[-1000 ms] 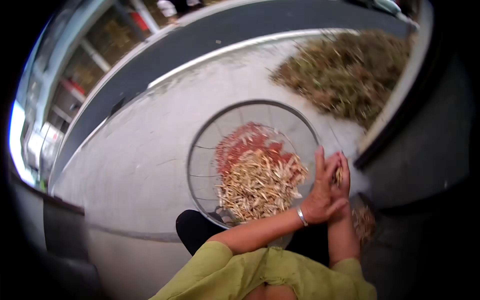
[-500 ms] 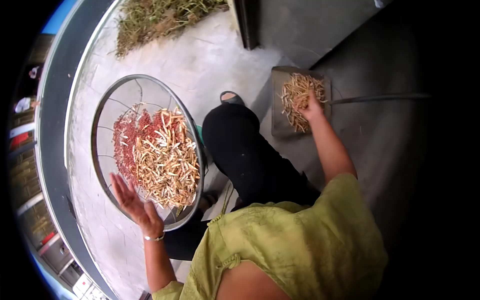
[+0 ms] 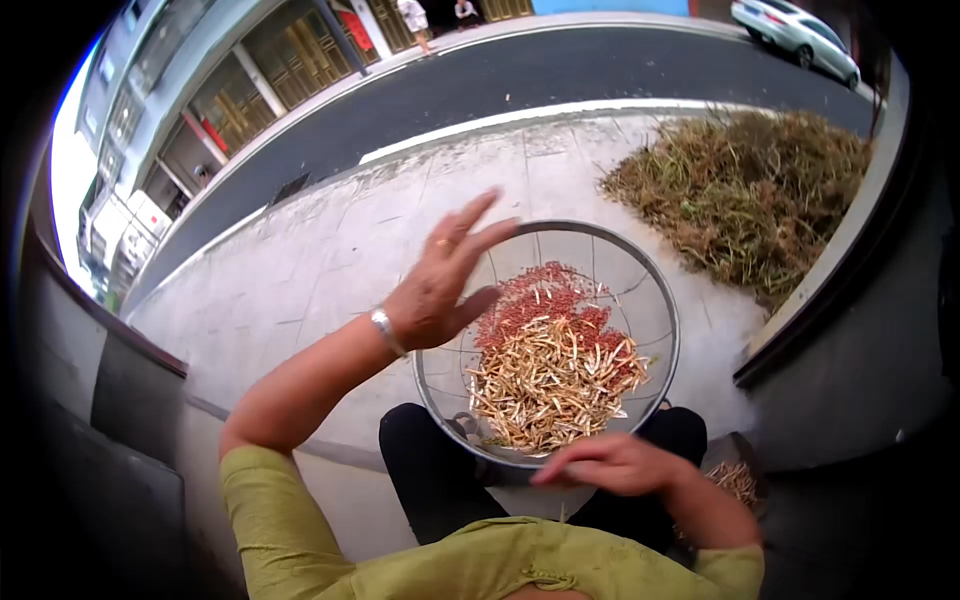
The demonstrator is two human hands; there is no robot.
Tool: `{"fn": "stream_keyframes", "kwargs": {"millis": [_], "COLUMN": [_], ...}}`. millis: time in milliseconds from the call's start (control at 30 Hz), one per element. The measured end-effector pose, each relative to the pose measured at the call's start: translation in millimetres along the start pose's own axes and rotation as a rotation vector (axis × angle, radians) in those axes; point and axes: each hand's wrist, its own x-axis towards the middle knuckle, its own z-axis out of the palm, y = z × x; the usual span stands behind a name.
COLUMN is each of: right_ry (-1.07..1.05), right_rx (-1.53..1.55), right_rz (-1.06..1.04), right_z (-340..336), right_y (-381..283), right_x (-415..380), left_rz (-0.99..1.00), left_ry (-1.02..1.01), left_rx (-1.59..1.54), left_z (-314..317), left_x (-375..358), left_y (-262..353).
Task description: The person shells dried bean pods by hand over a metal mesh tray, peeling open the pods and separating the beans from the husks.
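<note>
A round mesh sieve [image 3: 677, 335] with a grey rim sits in front of me at my knees. Dry, pale bean pods [image 3: 545, 385] are heaped in its near half, and small red beans [image 3: 550, 290] spread across the far half. My left hand [image 3: 440, 275] is raised at the sieve's left rim, fingers apart, with nothing in it. Close over the near rim is my right hand [image 3: 610, 465], fingers stretched to the left and a little blurred, holding nothing visible.
A dustpan with pods [image 3: 735, 482] lies beside my right knee, partly hidden. Dried plants [image 3: 750, 195] are piled on the pavement at right. Beyond runs a road [image 3: 450, 95], with a parked white car [image 3: 800, 38] and people on the far side.
My view has turned from the dustpan toward the street. My right hand has left the pods in the dustpan and come to the sieve's near rim. My left hand stays open beside the sieve.
</note>
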Motion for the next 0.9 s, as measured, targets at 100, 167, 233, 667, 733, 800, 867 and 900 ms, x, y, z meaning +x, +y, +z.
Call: {"fn": "stream_keyframes", "kwargs": {"millis": [100, 167, 233, 667, 733, 800, 867, 900], "right_ry": [-0.509, -0.750, -0.812, -0.947, -1.012, -1.049, -1.059, -1.070], "right_rx": [-0.126, -0.064, 0.150, 0.382, -0.126, -0.227, -0.320, -0.327], "right_rz": [0.232, 0.365, 0.434, 0.399, 0.093, -0.059, -0.223, -0.230], "right_z": [75.4, 130.1, 164.4, 214.4, 223.4, 225.0, 232.9, 235.0], "right_y": [26.1, 61.3, 81.3, 70.7, 58.9, 60.2, 86.9, 89.6], "right_x": [161.1, 211.7, 220.5, 198.5, 204.8, 193.9, 193.0, 192.8], "left_rz": [0.058, 0.229, 0.331, 0.182, 0.193, 0.243, 0.305, 0.330], "left_ry": [0.108, 0.172, 0.195, 0.001, -0.036, -0.064, -0.112, -0.133], "left_rx": [-0.182, -0.230, -0.425, -0.294, -0.338, -0.323, -0.321, -0.420], "left_z": [20.5, 38.6, 43.7, 3.8, 13.0, 21.2, 30.0, 34.3], "left_x": [39.6, 77.7, 77.1, -18.9, -14.6, -16.0, -14.8, -11.2], "left_y": [27.6, 93.5, 129.1, 80.5, 93.1, 105.2, 117.9, 126.0]}}
